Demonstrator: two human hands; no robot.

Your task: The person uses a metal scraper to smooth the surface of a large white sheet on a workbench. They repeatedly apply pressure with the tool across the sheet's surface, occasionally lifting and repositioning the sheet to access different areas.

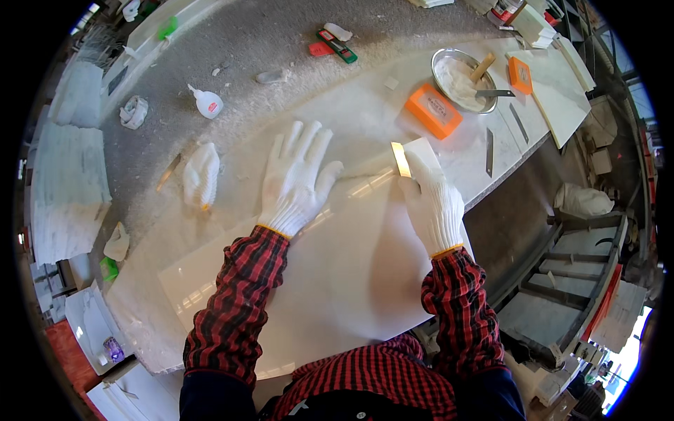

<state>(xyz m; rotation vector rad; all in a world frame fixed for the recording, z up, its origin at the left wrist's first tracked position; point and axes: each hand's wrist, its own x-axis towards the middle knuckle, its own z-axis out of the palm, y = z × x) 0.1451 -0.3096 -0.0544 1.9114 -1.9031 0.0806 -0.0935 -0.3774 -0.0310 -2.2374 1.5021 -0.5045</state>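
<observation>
A glossy pale slab [337, 274] lies before me on the dusty worktable. My left hand [296, 179], in a white knit glove, is spread flat at the slab's far edge, fingers apart and holding nothing. Near the slab's right end my right hand [430, 203], gloved the same way, is closed on a thin flat metal scraper blade [401, 160]. The blade shines gold in the light and sticks out past the fingertips; its other end is hidden in the glove. Just beyond the right hand sits an orange block [434, 111].
A metal bowl [496, 102] of white powder or paste holds a wooden-handled tool and a blade. Two loose metal blades [490, 152] lie near the table's right edge. Leftward are a crumpled white glove [201, 175], a white squeeze bottle [207, 103] and a green-and-red tool [338, 45].
</observation>
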